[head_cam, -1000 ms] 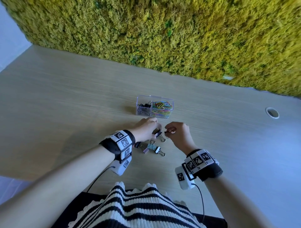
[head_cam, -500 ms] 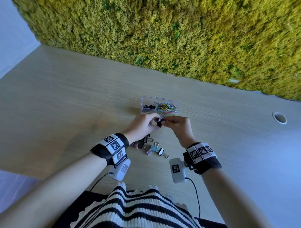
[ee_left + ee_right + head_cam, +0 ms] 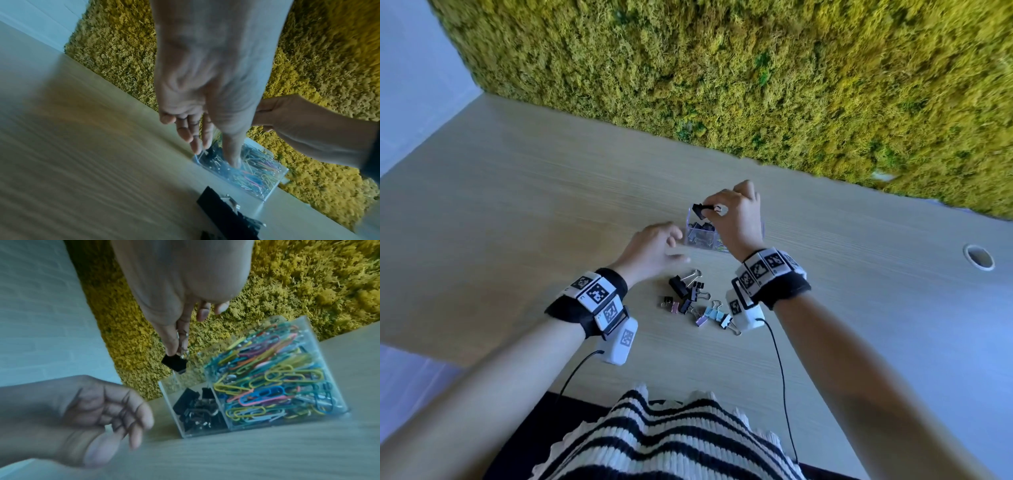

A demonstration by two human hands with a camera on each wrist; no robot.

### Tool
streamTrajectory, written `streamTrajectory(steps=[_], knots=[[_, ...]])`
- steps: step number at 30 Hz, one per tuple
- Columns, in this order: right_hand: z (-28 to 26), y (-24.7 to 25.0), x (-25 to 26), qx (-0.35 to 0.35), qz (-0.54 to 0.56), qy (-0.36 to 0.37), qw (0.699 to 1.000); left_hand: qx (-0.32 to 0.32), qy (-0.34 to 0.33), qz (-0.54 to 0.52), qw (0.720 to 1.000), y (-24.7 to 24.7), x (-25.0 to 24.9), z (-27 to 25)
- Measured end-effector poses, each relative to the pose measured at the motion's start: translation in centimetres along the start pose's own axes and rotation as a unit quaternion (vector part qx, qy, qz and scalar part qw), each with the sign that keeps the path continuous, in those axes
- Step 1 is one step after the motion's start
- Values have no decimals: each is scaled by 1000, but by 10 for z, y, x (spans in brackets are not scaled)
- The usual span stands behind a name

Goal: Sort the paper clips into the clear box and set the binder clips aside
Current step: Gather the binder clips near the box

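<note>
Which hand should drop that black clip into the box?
The right hand, probably. It already pinches the black clip just above the box, over the side holding other black clips. The left hand is empty, beside the box.

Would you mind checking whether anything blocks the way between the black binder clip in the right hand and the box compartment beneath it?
Nothing visible does. The right hand pinches the black binder clip by its wire handles, above the clear plastic box's open, lidless compartment of black clips. The empty left hand hovers beside the box, clear of the path.
</note>
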State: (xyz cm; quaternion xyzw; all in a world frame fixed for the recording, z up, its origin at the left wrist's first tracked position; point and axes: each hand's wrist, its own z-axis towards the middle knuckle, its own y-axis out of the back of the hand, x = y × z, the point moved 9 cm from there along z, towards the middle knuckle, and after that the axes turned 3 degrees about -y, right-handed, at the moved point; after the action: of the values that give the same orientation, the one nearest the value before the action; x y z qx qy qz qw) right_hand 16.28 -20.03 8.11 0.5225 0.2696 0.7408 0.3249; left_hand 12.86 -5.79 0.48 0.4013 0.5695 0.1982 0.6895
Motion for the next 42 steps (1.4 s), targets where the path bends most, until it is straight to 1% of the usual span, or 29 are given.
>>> streamTrajectory(steps=[2,3,6,8,9,11,13,15,17,19,23,26,28,29,32,34,36,38,40,42], knots=[[1,-11,-7,26,-21,-1,999,68,35,44,996,-14,13,-7],[-1,-11,-8,22,-27,9,999,87,46,55,994,-19,17,-10],[-14,2,3,-25,-3,61,998,113,61,93,987,-27,20,-17],[-29,6,9,-20,15,87,996,126,54,127,982,-32,16,-19],[-38,2,8,4,8,91,996,130,46,139,981,-35,13,-20],[-54,-16,-3,93,-31,71,993,137,35,147,979,-39,8,-21],[-71,-36,-20,183,-91,38,978,145,28,146,978,-43,5,-22],[-87,-50,-31,248,-130,17,960,144,27,145,979,-44,3,-22],[-97,-61,-35,292,-146,9,945,136,27,145,980,-41,2,-22],[-102,-70,-36,315,-154,4,937,124,29,144,981,-37,2,-22],[-102,-76,-33,319,-160,6,934,96,38,109,989,-28,3,-22],[-102,-76,-31,319,-151,10,936,61,71,53,994,-17,12,-18],[-104,-77,-30,321,-156,17,934,19,84,4,996,-5,14,-14],[-104,-78,-29,320,-167,25,932,-14,80,-19,996,5,12,-12],[-102,-76,-25,303,-190,46,933,-120,42,-52,991,40,-7,-1],[-101,-74,-21,292,-189,58,936,-161,21,-81,983,56,-21,11],[-99,-74,-17,285,-187,67,938,-179,6,-109,978,65,-34,25],[-97,-73,-16,281,-177,63,941,-184,-8,-112,976,67,-46,39],[-95,-71,-15,274,-165,54,946,-171,-8,-111,979,60,-52,52],[-91,-71,-17,266,-158,41,950,-155,10,-107,982,47,-48,61]])
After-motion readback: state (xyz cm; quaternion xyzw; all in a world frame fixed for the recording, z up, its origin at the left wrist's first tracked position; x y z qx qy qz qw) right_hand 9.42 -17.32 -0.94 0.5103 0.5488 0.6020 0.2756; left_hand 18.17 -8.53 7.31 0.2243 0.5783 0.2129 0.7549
